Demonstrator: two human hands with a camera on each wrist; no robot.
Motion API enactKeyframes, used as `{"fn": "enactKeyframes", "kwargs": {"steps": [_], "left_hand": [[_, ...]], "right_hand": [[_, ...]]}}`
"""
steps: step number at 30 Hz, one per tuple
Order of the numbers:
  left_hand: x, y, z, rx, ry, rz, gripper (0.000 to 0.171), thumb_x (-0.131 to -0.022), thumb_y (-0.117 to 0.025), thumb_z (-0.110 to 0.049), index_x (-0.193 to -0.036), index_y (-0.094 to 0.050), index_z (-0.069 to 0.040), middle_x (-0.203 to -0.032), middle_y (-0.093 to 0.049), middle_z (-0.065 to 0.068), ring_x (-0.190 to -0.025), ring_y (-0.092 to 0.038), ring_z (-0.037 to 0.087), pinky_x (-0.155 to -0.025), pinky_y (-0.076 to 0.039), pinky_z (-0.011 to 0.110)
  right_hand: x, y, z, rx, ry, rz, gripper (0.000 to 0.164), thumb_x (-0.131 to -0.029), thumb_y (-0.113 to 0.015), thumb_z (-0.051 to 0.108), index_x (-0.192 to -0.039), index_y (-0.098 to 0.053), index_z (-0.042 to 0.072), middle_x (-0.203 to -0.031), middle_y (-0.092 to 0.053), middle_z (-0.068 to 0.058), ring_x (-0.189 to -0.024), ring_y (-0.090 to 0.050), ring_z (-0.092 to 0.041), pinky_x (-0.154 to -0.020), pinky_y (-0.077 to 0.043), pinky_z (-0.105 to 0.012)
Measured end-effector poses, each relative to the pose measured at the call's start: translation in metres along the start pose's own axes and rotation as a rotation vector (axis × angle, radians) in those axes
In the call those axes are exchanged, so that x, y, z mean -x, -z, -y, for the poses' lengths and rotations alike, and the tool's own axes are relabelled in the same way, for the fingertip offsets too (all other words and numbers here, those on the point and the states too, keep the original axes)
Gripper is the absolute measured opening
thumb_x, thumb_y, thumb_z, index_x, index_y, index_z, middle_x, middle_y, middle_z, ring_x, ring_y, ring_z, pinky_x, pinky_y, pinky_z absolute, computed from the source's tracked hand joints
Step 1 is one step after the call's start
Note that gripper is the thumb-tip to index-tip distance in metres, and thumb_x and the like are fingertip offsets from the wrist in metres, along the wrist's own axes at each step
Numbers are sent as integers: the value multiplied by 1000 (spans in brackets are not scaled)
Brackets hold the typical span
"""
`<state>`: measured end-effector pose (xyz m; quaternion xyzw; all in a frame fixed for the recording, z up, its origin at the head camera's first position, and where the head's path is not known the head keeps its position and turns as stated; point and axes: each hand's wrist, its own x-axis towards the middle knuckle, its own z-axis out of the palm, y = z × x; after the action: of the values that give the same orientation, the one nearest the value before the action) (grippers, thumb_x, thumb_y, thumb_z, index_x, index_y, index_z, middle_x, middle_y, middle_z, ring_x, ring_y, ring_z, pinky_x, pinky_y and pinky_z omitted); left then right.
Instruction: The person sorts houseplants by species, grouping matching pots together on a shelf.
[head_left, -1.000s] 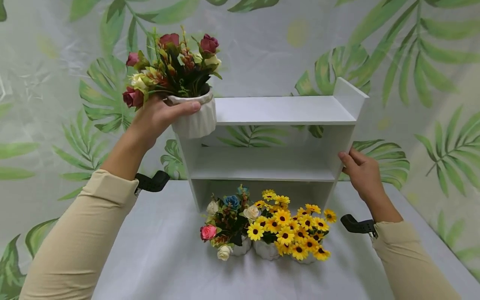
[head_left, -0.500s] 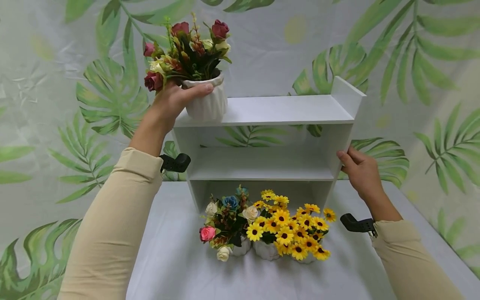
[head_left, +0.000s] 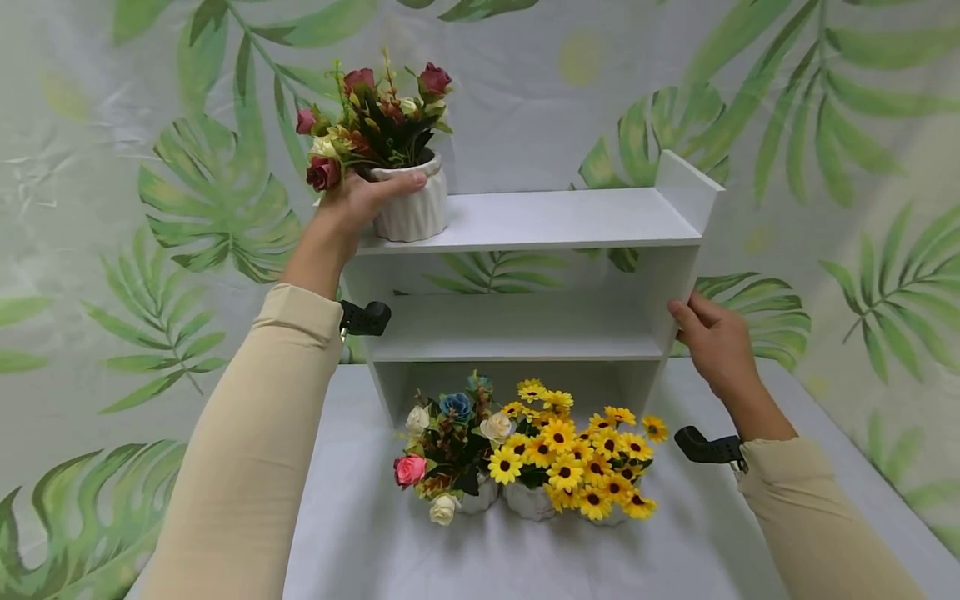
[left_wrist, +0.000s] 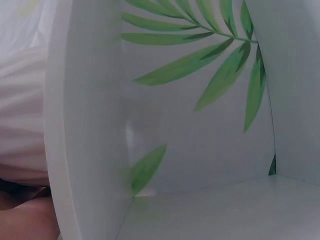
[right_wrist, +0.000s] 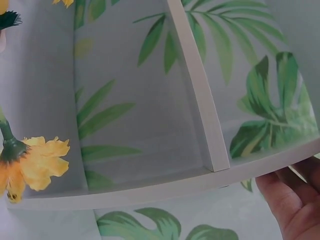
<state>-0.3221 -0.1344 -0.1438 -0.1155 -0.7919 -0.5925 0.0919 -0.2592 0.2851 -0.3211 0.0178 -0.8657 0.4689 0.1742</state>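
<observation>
My left hand (head_left: 348, 212) grips a white ribbed flower pot (head_left: 412, 210) of dark pink and cream artificial roses, thumb across its front; the other fingers are hidden behind. The pot stands upright at the left end of the white shelf unit's top board (head_left: 555, 221), its base seemingly touching it. In the left wrist view the pot (left_wrist: 22, 115) and part of the hand (left_wrist: 30, 220) show at the left edge. My right hand (head_left: 716, 346) holds the unit's right side panel (head_left: 673, 283) by its edge, thumb in front. The right wrist view shows those fingers (right_wrist: 292, 197) against the panel.
Before the unit, on the white-covered table (head_left: 360, 533), stand a pot of mixed roses (head_left: 476, 492) and two pots of yellow daisy-like flowers (head_left: 528, 500). An upright end piece (head_left: 688, 192) rises at the top board's right. A leaf-patterned backdrop (head_left: 510, 100) hangs behind.
My left hand has carried the rose pot rightward over the top board's left end, then lowered it there. My right hand has kept its hold on the side panel.
</observation>
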Motion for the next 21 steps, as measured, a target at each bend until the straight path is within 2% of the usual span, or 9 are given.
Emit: {"fn": "enactKeyframes", "kwargs": {"steps": [5, 9, 14, 19, 21], "left_hand": [[-3, -2, 2, -4, 2, -2, 79, -82, -77, -33, -148, -34, -23, -151, -40, -2, -133, -36, 11, -120, -26, 31], [-6, -2, 3, -15, 31, -3, 81, -83, -77, -35, -149, -32, -22, -151, -39, 0, -135, -36, 13, -121, -26, 31], [-5, 2, 6, -75, 104, 9, 81, -84, -74, -43, -148, -33, -15, -147, -40, 3, -132, -39, 15, -120, -29, 32], [-1, 6, 6, -120, 107, 15, 84, -85, -71, -47, -151, -31, -13, -149, -39, 6, -130, -40, 16, -118, -32, 34], [1, 7, 5, -173, 121, 13, 90, -85, -69, -51, -153, -27, -12, -154, -35, 9, -135, -39, 17, -119, -32, 35]], "right_hand": [[1, -2, -1, -5, 1, -6, 59, -103, -44, 46, -153, -32, 18, -155, -39, -18, -134, -48, -43, -96, -48, -42], [1, -3, -2, -20, 0, -11, 58, -103, -44, 46, -153, -32, 18, -156, -38, -18, -135, -48, -43, -96, -49, -41], [0, -8, -1, -27, 9, -9, 58, -103, -44, 45, -153, -32, 18, -156, -39, -18, -134, -48, -43, -97, -48, -44], [0, -12, 0, -26, 11, -4, 58, -103, -44, 46, -153, -33, 18, -156, -39, -18, -134, -49, -43, -98, -47, -47], [0, -12, 0, -30, 7, 2, 59, -103, -45, 46, -153, -32, 17, -156, -38, -17, -135, -48, -43, -98, -47, -46]]}}
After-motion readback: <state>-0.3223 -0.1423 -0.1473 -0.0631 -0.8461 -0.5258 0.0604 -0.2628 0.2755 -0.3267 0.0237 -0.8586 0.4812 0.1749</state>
